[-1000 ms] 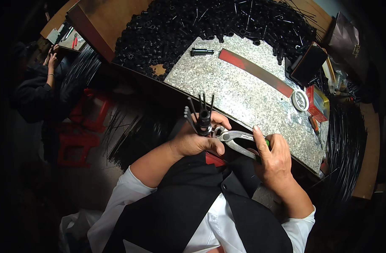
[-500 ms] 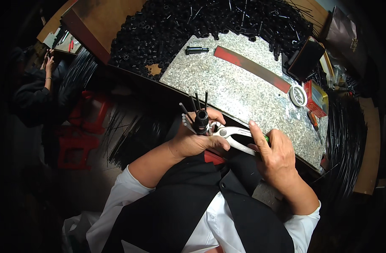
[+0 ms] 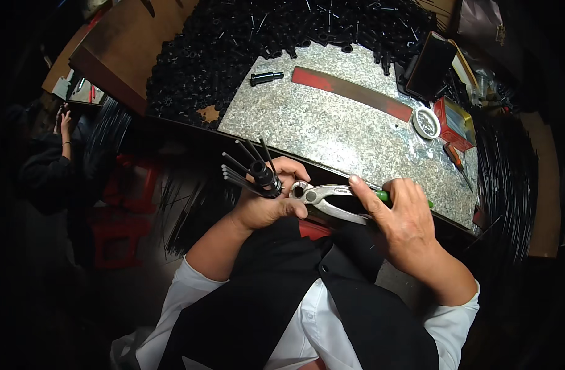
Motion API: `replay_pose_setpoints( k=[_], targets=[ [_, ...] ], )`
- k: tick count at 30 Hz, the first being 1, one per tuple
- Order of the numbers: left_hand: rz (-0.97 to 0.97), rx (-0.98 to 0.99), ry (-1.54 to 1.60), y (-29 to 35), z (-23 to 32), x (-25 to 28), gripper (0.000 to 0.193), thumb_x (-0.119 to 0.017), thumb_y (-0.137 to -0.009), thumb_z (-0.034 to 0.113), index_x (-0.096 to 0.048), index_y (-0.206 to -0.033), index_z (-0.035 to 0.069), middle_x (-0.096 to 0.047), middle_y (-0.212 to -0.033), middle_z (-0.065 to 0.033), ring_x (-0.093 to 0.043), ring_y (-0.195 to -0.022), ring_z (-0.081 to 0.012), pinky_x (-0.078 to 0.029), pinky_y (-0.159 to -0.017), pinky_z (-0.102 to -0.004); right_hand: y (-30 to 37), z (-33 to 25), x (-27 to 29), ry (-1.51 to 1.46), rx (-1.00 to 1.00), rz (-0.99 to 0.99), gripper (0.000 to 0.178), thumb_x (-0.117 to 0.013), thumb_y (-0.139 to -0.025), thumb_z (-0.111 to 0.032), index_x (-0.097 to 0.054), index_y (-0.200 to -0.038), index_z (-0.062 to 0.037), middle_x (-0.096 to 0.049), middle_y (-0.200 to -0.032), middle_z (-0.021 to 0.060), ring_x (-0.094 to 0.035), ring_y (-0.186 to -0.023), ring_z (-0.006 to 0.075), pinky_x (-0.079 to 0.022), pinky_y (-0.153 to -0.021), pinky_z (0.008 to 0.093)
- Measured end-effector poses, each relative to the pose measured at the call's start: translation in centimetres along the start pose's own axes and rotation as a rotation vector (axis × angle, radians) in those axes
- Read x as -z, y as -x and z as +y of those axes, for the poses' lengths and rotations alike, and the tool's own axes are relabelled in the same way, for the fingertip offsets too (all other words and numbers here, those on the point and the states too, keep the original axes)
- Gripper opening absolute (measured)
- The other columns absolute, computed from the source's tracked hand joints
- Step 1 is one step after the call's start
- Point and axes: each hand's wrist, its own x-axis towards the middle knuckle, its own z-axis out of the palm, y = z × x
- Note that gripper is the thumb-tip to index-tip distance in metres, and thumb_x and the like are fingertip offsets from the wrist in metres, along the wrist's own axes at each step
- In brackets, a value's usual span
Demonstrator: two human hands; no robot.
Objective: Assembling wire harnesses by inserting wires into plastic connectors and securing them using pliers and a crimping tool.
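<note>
My left hand (image 3: 261,209) is closed around a black tubular fitting (image 3: 264,176). Several thin dark rods (image 3: 238,165) fan out from it toward the upper left. Beside the fitting are the jaws of metal pincers (image 3: 332,200), near my left thumb and fingers. Whether the jaws touch the fitting or a small pin at its side, I cannot tell. My right hand (image 3: 409,225) grips the pincers' handles, with its index finger stretched along the upper one. A green handle-like piece (image 3: 383,196) shows under the right fingers; what it belongs to is hidden.
The speckled tabletop (image 3: 282,123) carries a loose black fitting (image 3: 266,78), a red-brown strip (image 3: 350,95), a white dish (image 3: 426,123) of small parts, a red box (image 3: 454,123) and a screwdriver (image 3: 454,157). Black fittings (image 3: 202,74) pile behind. A co-worker's hand (image 3: 65,123) shows at far left.
Fitting, rods and pincers have shifted left, with the fitting now leaning more to the upper left. A slightly wider gap shows between fitting and pincer jaws. The whole view has shifted a little.
</note>
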Motion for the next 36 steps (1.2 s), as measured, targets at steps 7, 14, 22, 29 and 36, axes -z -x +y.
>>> replay_pose_setpoints(
  k=[7, 14, 22, 29, 36],
  targets=[
    [-0.067, -0.112, -0.237, -0.5, 0.3, -0.6, 0.048, -0.086, -0.06, 0.038, -0.063, -0.083, 0.002, -0.059, -0.073, -0.0006, -0.052, -0.064, -0.0065, -0.04, -0.057, -0.0205, 0.8, -0.8, 1.8, 0.045, -0.02, -0.143, 0.061, -0.061, -0.075, -0.007, -0.049, -0.134, -0.0153, -0.039, -0.071, 0.007, -0.046, -0.058, 0.0202, -0.038, -0.05, 0.0312],
    [-0.094, -0.073, -0.272, -1.0, 0.7, -0.3, 0.028, -0.078, -0.07, 0.022, -0.063, -0.082, 0.001, -0.059, -0.069, -0.0008, -0.051, -0.061, -0.0059, -0.04, -0.055, -0.0211, 0.7, -1.2, 0.4, 0.062, -0.021, -0.126, 0.061, -0.061, -0.076, -0.009, -0.047, -0.135, -0.012, -0.04, -0.072, 0.0077, -0.048, -0.059, 0.0207, -0.041, -0.052, 0.0317],
    [-0.038, -0.294, 0.209, -1.6, 1.0, 2.9, 0.089, -0.055, -0.069, 0.072, -0.045, -0.11, -0.007, -0.035, -0.05, 0.0062, -0.032, -0.041, -0.0032, -0.03, -0.043, -0.0193, -0.6, 2.7, -1.7, -0.384, -0.258, -0.152, 0.067, -0.076, -0.073, -0.023, -0.048, -0.133, -0.013, -0.052, -0.077, 0.0147, -0.054, -0.066, 0.0323, -0.045, -0.062, 0.0386],
    [0.327, -0.449, 0.453, -1.7, 5.1, 5.8, 0.084, -0.027, -0.072, 0.084, -0.052, -0.094, 0.006, -0.026, -0.044, 0.0058, -0.023, -0.036, -0.0068, -0.026, -0.042, -0.0224, 0.7, 4.4, -5.1, 0.142, -0.205, 0.153, 0.072, -0.075, -0.069, -0.022, -0.044, -0.133, -0.0091, -0.056, -0.1, 0.019, -0.054, -0.089, 0.0371, -0.046, -0.075, 0.0422],
    [0.451, -0.361, 0.755, -2.5, 5.4, 4.1, 0.073, -0.029, -0.078, 0.08, -0.055, -0.08, 0.012, -0.025, -0.043, 0.0057, -0.022, -0.039, -0.0079, -0.024, -0.045, -0.0231, 2.7, -3.6, -9.7, -1.196, -0.094, -0.173, 0.04, -0.058, -0.083, -0.001, -0.054, -0.122, -0.0005, -0.061, -0.085, 0.0093, -0.057, -0.078, 0.0184, -0.046, -0.074, 0.0282]
  ],
)
